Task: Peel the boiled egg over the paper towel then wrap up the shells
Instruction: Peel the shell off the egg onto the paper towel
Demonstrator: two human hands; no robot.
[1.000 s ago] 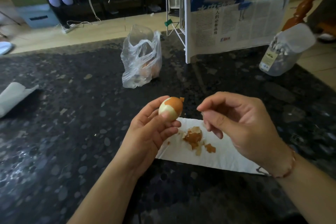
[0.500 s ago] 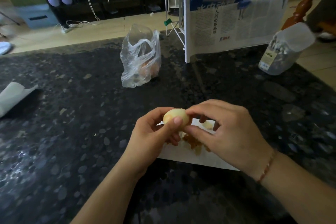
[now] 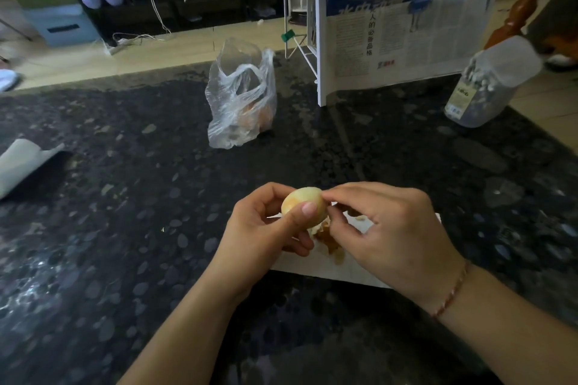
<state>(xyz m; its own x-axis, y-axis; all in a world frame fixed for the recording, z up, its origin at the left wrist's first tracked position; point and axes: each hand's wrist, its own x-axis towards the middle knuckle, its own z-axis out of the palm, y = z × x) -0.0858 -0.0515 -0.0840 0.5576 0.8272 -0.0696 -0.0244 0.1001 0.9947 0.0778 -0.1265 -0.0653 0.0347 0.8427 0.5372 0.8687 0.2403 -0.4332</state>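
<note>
Egg: pale, mostly peeled boiled egg [image 3: 302, 205], held up above the near-left part of the towel, between the two hands.
Left hand: left hand [image 3: 266, 237] curled round the egg from the left and below, thumb pressed across the near face, fingers wrapped behind and under.
Right hand: right hand [image 3: 397, 237] touching the egg's upper right side with pinched thumb and forefinger, remaining fingers curled over the towel; thin reddish cord bracelet [image 3: 452, 292] on the wrist.
Towel: white paper towel [image 3: 353, 272] lying flat on the worktop, directly under both hands, largely hidden by them.
Shells: small brown eggshell fragments [image 3: 331, 244] heaped on the towel, just below the egg and between the hands.
Worktop: dark speckled stone worktop [image 3: 125, 228].
Beyond: crumpled clear plastic bag [image 3: 242, 97] with orange-brown contents, well behind the egg; white rack with newspapers [image 3: 400, 31] at the far edge; clear lidded plastic jar [image 3: 488, 84] at far right; curled white sheet [image 3: 25, 162] at far left.
</note>
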